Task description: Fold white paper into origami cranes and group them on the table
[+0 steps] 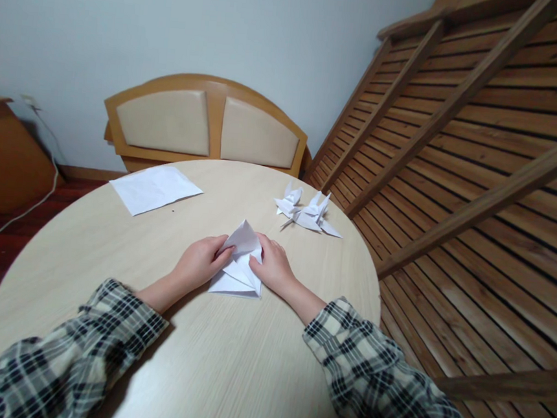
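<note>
Head view: left hand [199, 264] and right hand [274, 267], fingers closed on folded paper [237, 278] on table [196, 364].

Soft, even indoor light covers the pale tabletop [197, 358]; a faint shadow lies beside the left sleeve [102, 330] at 7 o'clock. The folded paper [237, 267] shows crisp crease shading. Wide-angle distortion bends the wooden slats [480, 187] at 3 o'clock.

- A flat white sheet [156, 188] lies on the round tabletop [84, 250], far left.
- Folded paper cranes [307, 213] sit near its far right edge.
- A padded wooden chair [205, 124] stands behind.
- A slatted wooden frame [483, 155] leans at right.
</note>
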{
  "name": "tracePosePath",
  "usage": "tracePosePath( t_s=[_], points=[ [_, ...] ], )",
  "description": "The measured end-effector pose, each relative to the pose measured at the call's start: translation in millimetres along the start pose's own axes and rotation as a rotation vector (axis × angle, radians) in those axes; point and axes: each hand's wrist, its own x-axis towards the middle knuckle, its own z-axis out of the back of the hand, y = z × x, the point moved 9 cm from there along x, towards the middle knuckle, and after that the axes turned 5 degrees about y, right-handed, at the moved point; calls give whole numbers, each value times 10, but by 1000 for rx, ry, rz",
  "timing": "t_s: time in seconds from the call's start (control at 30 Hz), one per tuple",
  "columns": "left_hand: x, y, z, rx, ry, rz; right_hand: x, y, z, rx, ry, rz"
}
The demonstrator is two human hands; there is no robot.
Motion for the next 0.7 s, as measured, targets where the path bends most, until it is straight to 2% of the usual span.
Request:
tracePosePath(
  t_s=[0.2,0.43,0.7],
  points=[
    [7,35,-11,42,-1,34,21,-115,-3,64,22,-91],
    [11,56,-14,-7,-7,59,52,-31,78,18,-42,6],
    [18,90,4,-22,-37,76,26,-116,47,109,-10,-87]
  ],
)
